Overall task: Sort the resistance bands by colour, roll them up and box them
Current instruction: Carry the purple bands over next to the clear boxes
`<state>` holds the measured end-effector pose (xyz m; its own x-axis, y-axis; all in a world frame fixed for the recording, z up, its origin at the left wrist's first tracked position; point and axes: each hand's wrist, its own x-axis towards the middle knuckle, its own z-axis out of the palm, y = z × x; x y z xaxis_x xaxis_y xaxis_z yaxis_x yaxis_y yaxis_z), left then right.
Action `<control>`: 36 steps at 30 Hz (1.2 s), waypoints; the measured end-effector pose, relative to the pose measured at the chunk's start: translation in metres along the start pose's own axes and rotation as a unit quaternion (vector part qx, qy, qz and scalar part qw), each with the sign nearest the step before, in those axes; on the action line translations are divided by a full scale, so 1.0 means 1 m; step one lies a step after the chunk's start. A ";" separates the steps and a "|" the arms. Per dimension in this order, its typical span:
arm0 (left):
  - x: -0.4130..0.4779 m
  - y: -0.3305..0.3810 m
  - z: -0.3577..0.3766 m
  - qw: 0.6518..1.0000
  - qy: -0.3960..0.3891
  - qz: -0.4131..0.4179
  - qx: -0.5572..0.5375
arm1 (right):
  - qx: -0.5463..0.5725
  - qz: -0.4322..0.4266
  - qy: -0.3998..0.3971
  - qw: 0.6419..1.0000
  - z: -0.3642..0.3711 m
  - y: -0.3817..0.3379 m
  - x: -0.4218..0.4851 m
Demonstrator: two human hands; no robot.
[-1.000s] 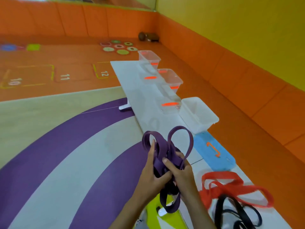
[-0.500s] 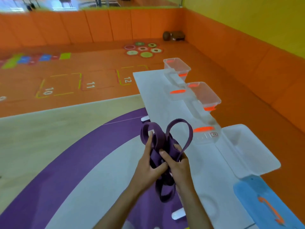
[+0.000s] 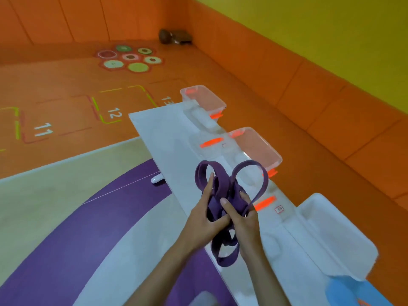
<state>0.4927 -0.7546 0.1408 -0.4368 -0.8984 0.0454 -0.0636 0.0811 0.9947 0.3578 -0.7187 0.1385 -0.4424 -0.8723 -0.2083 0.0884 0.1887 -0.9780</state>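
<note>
On the floor at far left, numbered squares (image 3: 42, 132) marked 11, 12 and 13 are outlined on the orange surface, with a cluster of coloured circles (image 3: 130, 59) beyond them and a purple arc (image 3: 72, 237) across the pale area nearer the camera. A long white table (image 3: 163, 133) runs from the lower right toward the far wall. Above its near left edge, the left hand (image 3: 203, 219) grips the purple resistance bands (image 3: 215, 205): the thumb is wrapped across the gathered middle and the index finger lies up along one loop. The bands form two loops above the hands and a further loop hanging below them; the number of bands cannot be determined. The right hand (image 3: 247, 221) also grips the same bundle, thumb pressed on its front face, fingers curled round behind. Both hands touch at the bundle. Along the right edge of the table stand a far clear box (image 3: 203, 97) and a nearer clear box (image 3: 256, 146), each with orange latches. Further right and closer, a white open container (image 3: 335, 235) rests on the table, with a blue object (image 3: 353, 292) partly in view just beside it. Orange wall padding (image 3: 331, 107) borders the right side, below a yellow wall (image 3: 320, 23).
</note>
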 end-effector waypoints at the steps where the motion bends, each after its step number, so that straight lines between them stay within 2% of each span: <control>1: 0.019 -0.003 -0.007 1.000 -0.017 0.003 -0.004 | 0.003 -0.002 0.015 1.000 0.006 -0.004 0.014; 6: 0.103 -0.029 -0.028 0.996 -0.086 -0.026 0.007 | 0.035 0.021 0.066 0.997 0.032 0.004 0.083; 11: 0.183 -0.083 -0.035 0.983 -0.158 -0.081 0.051 | 0.055 0.055 0.098 0.992 0.045 0.043 0.155; 14: 0.209 -0.105 -0.041 0.958 -0.227 -0.147 0.101 | 0.021 0.111 0.097 0.989 0.052 0.074 0.180; 19: 0.250 -0.152 -0.060 0.909 -0.320 -0.170 0.208 | -0.061 0.234 0.096 0.966 0.065 0.116 0.211; 23: 0.269 -0.171 -0.058 0.902 -0.273 -0.160 0.293 | -0.115 0.302 0.132 0.937 0.085 0.128 0.228; 26: 0.295 -0.186 -0.065 0.893 -0.283 -0.162 0.311 | -0.106 0.282 0.139 0.943 0.088 0.131 0.241; 29: 0.321 -0.194 -0.072 0.849 -0.365 -0.160 0.347 | -0.137 0.286 0.176 0.932 0.074 0.135 0.242; 31: 0.336 -0.198 -0.078 0.794 -0.405 -0.159 0.426 | -0.159 0.314 0.220 0.910 0.071 0.131 0.240; 33: 0.356 -0.204 -0.082 0.728 -0.431 -0.117 0.520 | -0.153 0.326 0.248 0.900 0.070 0.128 0.237; 34: 0.366 -0.206 -0.084 0.707 -0.445 -0.101 0.539 | -0.150 0.326 0.255 0.898 0.073 0.127 0.236; 36: 0.382 -0.210 -0.089 0.706 -0.471 -0.107 0.517 | -0.159 0.314 0.273 0.895 0.083 0.126 0.234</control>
<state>0.4189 -1.1533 -0.0422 -0.6904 -0.2917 -0.6620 -0.6274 0.6970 0.3472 0.3394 -0.9366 -0.0340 -0.7728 -0.2151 -0.5971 0.2522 0.7593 -0.5999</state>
